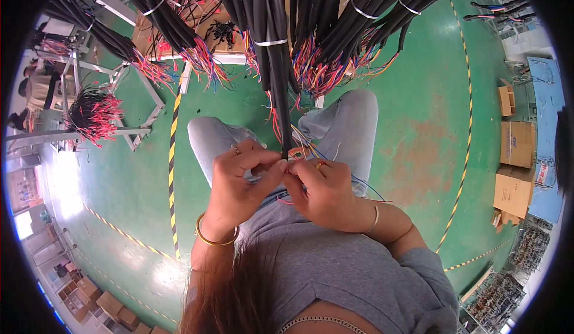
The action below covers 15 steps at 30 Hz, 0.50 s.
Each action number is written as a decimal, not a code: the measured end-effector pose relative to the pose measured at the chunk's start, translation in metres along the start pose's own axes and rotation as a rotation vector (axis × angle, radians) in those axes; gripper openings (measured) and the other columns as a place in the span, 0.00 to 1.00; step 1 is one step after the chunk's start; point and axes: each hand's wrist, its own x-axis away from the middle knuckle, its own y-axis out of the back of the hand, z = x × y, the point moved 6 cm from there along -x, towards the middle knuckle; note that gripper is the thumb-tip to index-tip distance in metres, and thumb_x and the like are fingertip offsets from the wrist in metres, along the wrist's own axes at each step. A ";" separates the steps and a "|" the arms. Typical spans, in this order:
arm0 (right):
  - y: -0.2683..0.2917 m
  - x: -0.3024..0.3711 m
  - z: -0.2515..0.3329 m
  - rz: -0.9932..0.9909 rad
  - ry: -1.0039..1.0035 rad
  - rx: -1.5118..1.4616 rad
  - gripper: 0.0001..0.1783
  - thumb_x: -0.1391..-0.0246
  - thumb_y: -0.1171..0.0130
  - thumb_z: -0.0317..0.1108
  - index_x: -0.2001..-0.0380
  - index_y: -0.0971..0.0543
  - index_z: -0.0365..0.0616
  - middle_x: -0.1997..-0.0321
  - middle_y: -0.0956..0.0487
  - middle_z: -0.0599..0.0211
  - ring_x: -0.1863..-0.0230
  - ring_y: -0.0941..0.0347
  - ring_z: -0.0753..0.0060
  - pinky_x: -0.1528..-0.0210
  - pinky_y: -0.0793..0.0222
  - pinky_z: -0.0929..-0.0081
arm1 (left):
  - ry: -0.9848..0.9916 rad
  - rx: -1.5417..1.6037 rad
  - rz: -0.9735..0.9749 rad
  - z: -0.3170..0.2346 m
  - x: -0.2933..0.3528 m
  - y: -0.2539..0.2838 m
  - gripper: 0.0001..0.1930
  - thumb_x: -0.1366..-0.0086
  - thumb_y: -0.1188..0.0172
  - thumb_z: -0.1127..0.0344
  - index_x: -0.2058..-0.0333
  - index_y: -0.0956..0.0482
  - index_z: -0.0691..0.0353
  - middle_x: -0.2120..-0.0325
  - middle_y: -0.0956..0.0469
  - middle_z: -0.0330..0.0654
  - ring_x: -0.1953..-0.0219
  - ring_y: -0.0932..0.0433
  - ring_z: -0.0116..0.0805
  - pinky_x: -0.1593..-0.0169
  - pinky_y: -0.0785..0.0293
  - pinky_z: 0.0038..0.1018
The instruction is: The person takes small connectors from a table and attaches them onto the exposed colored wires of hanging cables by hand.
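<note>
A black-sheathed cable hangs down from a bundle in front of me, its lower end between my two hands. My left hand pinches that end with thumb and forefinger. Against it, my right hand is closed, its fingertips meeting the left thumb at the point where coloured wires come out of the sheath. Blue, white, yellow and red wires fan out above and beside my right hand. Exactly what lies between the right fingertips is hidden.
Thick bundles of black cables with stripped coloured ends hang ahead, tied with white bands. Behind them stands a table with red-tipped wires. More red-ended wires rest on a metal frame at left. Cardboard boxes stand at the right.
</note>
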 end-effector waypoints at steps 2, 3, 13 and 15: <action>-0.001 -0.001 0.000 0.017 0.007 0.021 0.08 0.65 0.44 0.25 0.83 0.34 0.40 0.90 0.34 0.68 0.91 0.38 0.72 0.90 0.45 0.78 | 0.001 -0.081 -0.008 -0.003 -0.001 0.001 0.03 0.55 0.47 0.77 0.77 0.27 0.69 0.85 0.34 0.38 0.83 0.39 0.22 0.80 0.43 0.17; -0.002 -0.001 0.002 0.034 0.015 0.041 0.08 0.65 0.44 0.25 0.83 0.34 0.40 0.89 0.34 0.68 0.91 0.38 0.72 0.90 0.45 0.78 | 0.004 -0.096 0.014 -0.004 -0.003 0.002 0.03 0.55 0.47 0.77 0.78 0.28 0.69 0.85 0.34 0.38 0.83 0.38 0.22 0.80 0.43 0.17; -0.004 0.000 0.003 0.036 0.026 0.075 0.08 0.62 0.47 0.29 0.84 0.35 0.41 0.89 0.37 0.66 0.88 0.38 0.70 0.88 0.43 0.77 | 0.159 0.227 -0.011 0.012 -0.002 -0.001 0.02 0.54 0.47 0.76 0.79 0.29 0.70 0.84 0.32 0.37 0.82 0.37 0.21 0.79 0.42 0.17; -0.006 0.000 0.003 0.030 0.083 0.121 0.07 0.64 0.44 0.26 0.81 0.33 0.39 0.88 0.34 0.68 0.90 0.37 0.72 0.89 0.44 0.78 | 0.164 0.148 0.007 0.014 -0.004 0.000 0.02 0.53 0.47 0.76 0.79 0.29 0.70 0.84 0.32 0.38 0.82 0.37 0.20 0.79 0.42 0.17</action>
